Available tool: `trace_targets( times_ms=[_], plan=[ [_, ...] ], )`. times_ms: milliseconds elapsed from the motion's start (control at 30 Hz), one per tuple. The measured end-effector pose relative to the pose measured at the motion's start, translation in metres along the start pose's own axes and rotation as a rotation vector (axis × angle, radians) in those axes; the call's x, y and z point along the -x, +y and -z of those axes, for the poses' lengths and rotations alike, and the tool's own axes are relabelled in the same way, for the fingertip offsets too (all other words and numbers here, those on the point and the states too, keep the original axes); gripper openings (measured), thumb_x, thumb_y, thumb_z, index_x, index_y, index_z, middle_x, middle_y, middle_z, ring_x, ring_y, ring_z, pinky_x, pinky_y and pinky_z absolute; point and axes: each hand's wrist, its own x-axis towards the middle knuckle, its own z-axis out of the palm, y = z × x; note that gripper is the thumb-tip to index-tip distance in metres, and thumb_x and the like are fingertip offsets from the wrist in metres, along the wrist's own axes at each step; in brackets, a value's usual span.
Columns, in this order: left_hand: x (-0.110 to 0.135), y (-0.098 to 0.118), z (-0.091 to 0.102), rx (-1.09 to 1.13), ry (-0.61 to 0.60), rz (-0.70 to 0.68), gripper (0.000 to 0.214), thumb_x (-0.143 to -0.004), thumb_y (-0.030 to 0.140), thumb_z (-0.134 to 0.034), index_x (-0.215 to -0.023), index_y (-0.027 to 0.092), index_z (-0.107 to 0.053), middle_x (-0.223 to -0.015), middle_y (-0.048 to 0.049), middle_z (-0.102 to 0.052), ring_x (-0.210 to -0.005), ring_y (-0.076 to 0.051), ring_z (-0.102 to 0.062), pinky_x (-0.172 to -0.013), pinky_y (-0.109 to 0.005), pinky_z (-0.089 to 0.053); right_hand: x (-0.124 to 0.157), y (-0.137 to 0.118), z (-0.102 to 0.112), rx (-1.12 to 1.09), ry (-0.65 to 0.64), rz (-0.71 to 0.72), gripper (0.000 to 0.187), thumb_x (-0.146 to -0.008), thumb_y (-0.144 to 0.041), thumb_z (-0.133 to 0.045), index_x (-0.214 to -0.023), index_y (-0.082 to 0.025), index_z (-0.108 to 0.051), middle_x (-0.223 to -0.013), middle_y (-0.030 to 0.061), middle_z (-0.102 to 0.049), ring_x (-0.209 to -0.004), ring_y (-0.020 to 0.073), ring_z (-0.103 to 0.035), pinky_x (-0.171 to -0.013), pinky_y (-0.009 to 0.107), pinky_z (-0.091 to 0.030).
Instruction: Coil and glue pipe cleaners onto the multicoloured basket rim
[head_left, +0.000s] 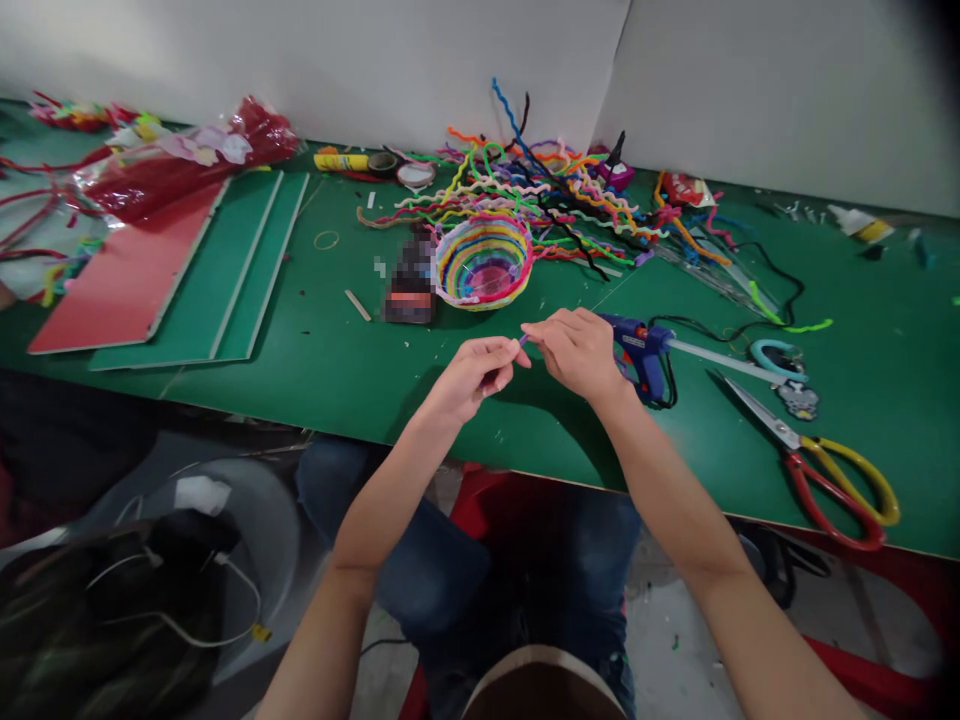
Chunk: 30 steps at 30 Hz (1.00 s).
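Note:
A short purple pipe cleaner [524, 340] is pinched between my two hands above the table's front part; most of it is hidden by the fingers. My left hand [480, 375] grips one end with thumb and forefinger. The other end is in the closed fingers of my right hand [576, 350]. Just behind them a bowl-shaped basket [484, 265] in rainbow rings stands upright. A blue glue gun [643, 350] with a long glue stick lies right of my right hand, partly behind it.
Tangled colourful pipe cleaners [555, 195] spread behind the basket. Large scissors [806, 450] with red and yellow handles lie open at the right. Red and green boards [135, 270] lie at the left, near the table edge. A dark box [410, 280] stands beside the basket.

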Motion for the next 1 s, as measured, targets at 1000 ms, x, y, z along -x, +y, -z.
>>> trace_targets(
  times_ms=[1000],
  plan=[
    [0.017, 0.018, 0.013, -1.028, 0.423, -0.642, 0.019, -0.091, 0.021, -0.053, -0.080, 0.018, -0.069, -0.069, 0.0004, -0.072, -0.061, -0.010, -0.062, -0.059, -0.022, -0.044, -0.008, -0.009, 0.023, -0.126, -0.068, -0.095, 0.031, -0.099, -0.032, -0.039, -0.092, -0.022, -0.067, -0.069, 0.0004, -0.066, -0.063, 0.0115, -0.052, -0.060, 0.028, -0.031]
  ],
)
